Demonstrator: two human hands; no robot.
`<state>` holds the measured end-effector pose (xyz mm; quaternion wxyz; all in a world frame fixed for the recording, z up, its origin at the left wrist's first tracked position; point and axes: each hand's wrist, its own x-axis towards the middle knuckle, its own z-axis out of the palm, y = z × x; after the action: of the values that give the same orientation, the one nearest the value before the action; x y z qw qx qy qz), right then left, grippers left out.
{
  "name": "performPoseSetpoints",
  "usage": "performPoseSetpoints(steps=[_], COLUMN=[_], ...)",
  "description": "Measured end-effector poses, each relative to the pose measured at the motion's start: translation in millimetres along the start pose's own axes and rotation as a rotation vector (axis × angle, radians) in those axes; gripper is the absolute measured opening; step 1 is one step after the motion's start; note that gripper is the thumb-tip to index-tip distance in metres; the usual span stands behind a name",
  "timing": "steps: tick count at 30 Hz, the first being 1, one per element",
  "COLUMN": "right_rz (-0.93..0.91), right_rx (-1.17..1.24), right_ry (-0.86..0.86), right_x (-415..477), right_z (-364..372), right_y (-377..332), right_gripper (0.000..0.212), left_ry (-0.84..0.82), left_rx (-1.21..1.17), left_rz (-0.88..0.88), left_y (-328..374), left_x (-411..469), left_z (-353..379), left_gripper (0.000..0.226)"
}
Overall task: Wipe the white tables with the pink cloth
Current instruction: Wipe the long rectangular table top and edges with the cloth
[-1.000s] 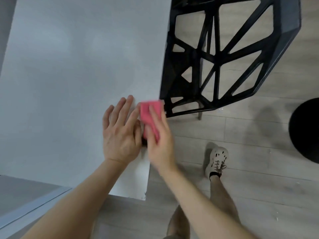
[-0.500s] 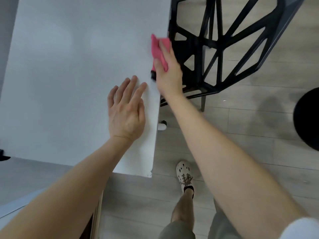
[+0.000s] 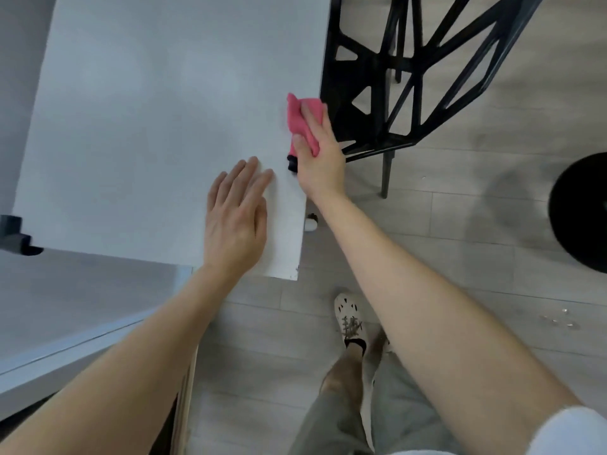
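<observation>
Pink cloth [image 3: 300, 121] sat bunched at the table [image 3: 147, 126] right edge, next to the black chair [image 3: 404, 77]. Right hand [image 3: 320, 162] pressed it down, fingers curled over it. Left hand [image 3: 235, 221] flat, fingers spread, bracing near the table corner. Cloth prob soft, light, floppy; best held w/ full palm, else it'd bunch.

cloth [image 3: 300, 121]: pink, with a dark edge at one end | table [image 3: 157, 133]: plain white | chair [image 3: 404, 77]: black, made of bars in triangle shapes | floor [image 3: 460, 224]: pale grey wood planks | shoe [image 3: 349, 318]: cream with dark holes and grey laces | sock [image 3: 356, 343]: black | shorts [image 3: 331, 421]: grey-green | round base [image 3: 579, 211]: black
</observation>
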<state>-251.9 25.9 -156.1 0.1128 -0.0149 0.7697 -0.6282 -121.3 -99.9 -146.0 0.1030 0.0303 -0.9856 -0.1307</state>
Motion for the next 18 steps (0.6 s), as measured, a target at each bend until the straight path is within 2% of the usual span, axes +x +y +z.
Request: performPoseSetpoints(steps=[3, 7, 9, 11, 13, 16, 18], right_rz=[-0.005, 0.049, 0.046, 0.036, 0.002, -0.028, -0.035], right_rx=[-0.002, 0.04, 0.016, 0.025, 0.002, -0.072, -0.078], right_ry=[0.035, 0.057, 0.022, -0.014, -0.017, 0.05, 0.095], right_x=[-14.2, -161.9, -198.3, -176.6, -113.9, -7.0, 15.7], right_z=[3.5, 16.1, 10.3, 5.6, 6.5, 5.0, 6.9], right_y=[1.4, 15.3, 18.2, 18.2, 14.8, 7.4, 1.1], right_gripper=[0.054, 0.053, 0.053, 0.054, 0.054, 0.053, 0.052], left_ry=[0.009, 0.008, 0.014, 0.015, 0.016, 0.018, 0.025], left_rx=[0.015, 0.003, 0.002, 0.009, 0.015, 0.021, 0.029], left_rz=[-0.021, -0.031, -0.031, -0.035, -0.025, -0.01, -0.014], left_y=[-0.8, 0.4, 0.9, 2.0, 2.2, 1.4, 0.4], left_x=[2.4, -0.2, 0.8, 1.3, 1.9, 1.8, 2.2], left_z=[4.6, 4.0, 4.2, 3.9, 3.4, 3.9, 5.0], left_gripper=[0.048, 0.047, 0.048, 0.048, 0.048, 0.048, 0.048])
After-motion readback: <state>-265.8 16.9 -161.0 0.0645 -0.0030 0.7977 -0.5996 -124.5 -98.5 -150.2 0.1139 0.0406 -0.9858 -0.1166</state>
